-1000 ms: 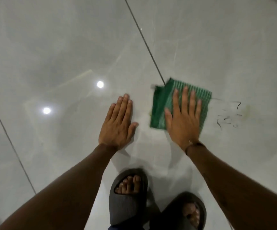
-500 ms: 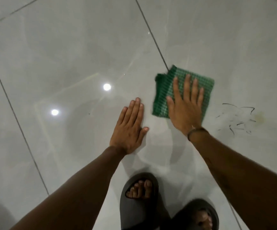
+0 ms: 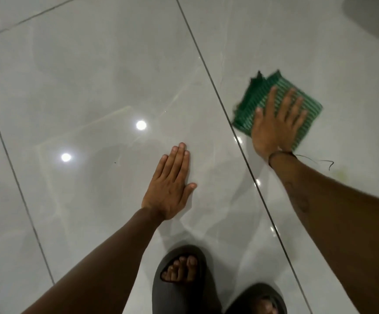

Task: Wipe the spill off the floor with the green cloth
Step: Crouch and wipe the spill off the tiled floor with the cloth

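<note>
Two hands flat: my right hand (image 3: pixel 272 130) spread on the green cloth (image 3: pixel 252 103), left hand (image 3: pixel 168 189) bracing on the floor (image 3: pixel 93 64) — the near-right spill (image 3: pixel 340 174) risks being missed.

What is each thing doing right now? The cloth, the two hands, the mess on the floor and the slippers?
green cloth: flat on the floor, pinned under the right hand.
right hand: open, palm pressing on the cloth.
left hand: open, flat on the bare tile.
spill: faint yellowish smear with dark squiggles, beside the right wrist, not under the cloth.
slippers: on both feet.
</note>
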